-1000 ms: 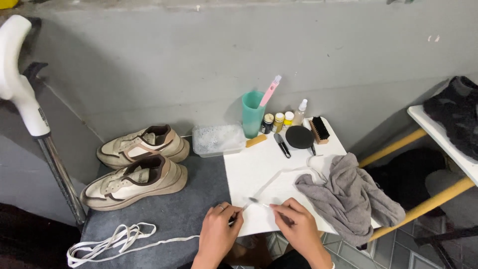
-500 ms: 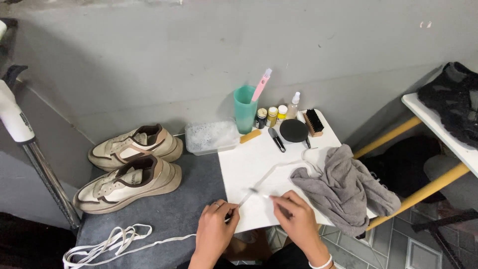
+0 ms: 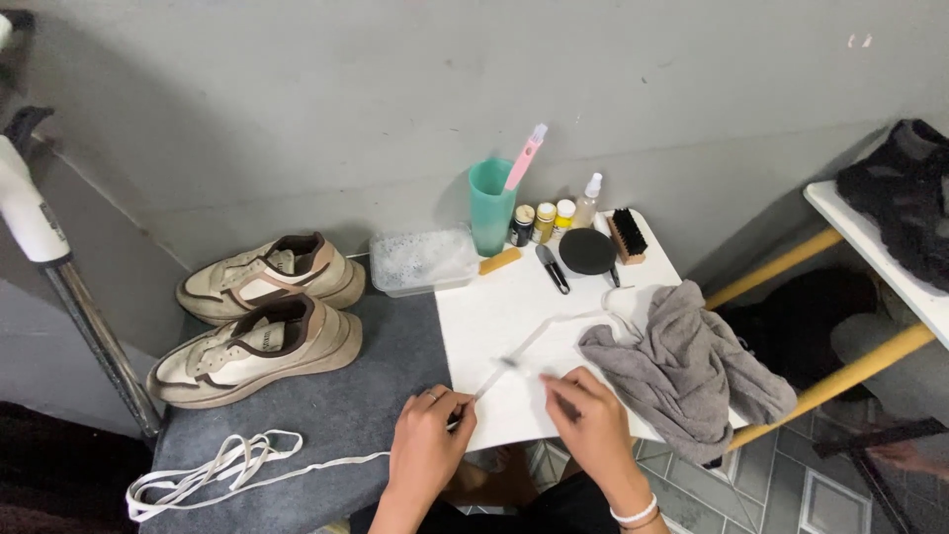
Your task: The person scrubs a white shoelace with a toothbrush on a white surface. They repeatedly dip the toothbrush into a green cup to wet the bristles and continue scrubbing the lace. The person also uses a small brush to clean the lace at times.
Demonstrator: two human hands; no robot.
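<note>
A white lace [image 3: 539,336] is stretched over the white board [image 3: 494,316], pinched near its end by the left hand [image 3: 427,443]. The right hand [image 3: 591,423] is curled beside it; its grip cannot be told. A grey cloth [image 3: 692,371] lies to the right, two shoes [image 3: 257,311] to the left.

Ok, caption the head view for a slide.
Both hands, left hand and right hand, work a white shoelace over a white board, beside unlaced beige sneakers.
</note>
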